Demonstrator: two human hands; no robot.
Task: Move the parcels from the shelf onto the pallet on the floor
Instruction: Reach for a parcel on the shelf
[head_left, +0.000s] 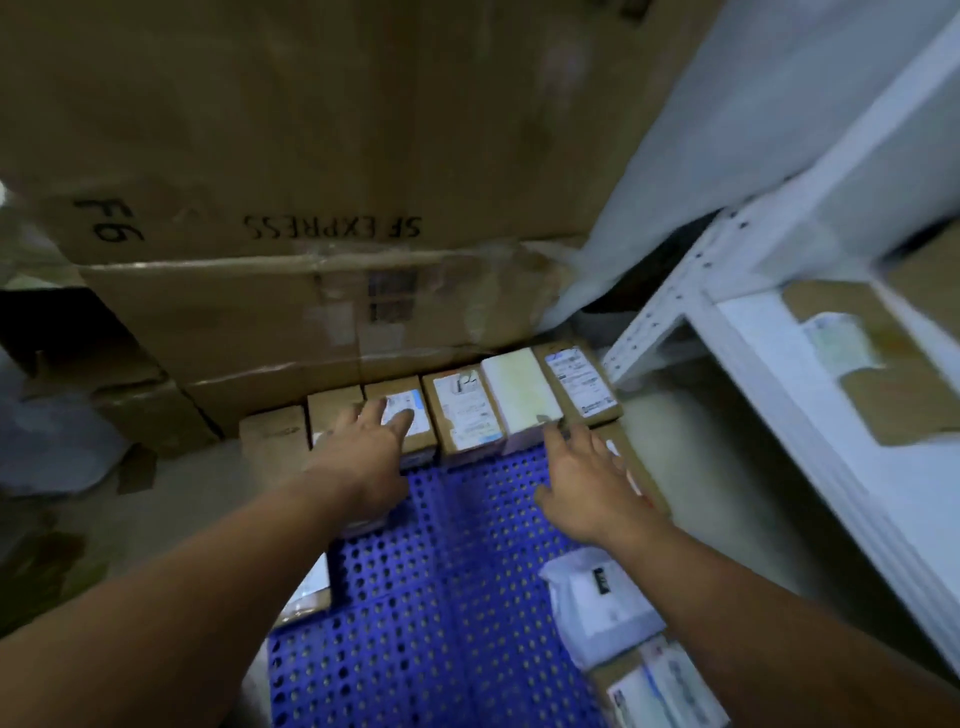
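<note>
Both hands open, gripping nothing. My left hand lies flat, fingers straight, on a labelled brown parcel in the row of parcels along the far edge of the pallet. My right hand is spread over the pallet's far right corner, index tip at the near edge of the white parcel. A shelf parcel waits on the shelf, right of the pallet. Boxes look small, stiff, probably light. The taped faces may be slick, so I'd pinch across the short sides, not the label.
</note>
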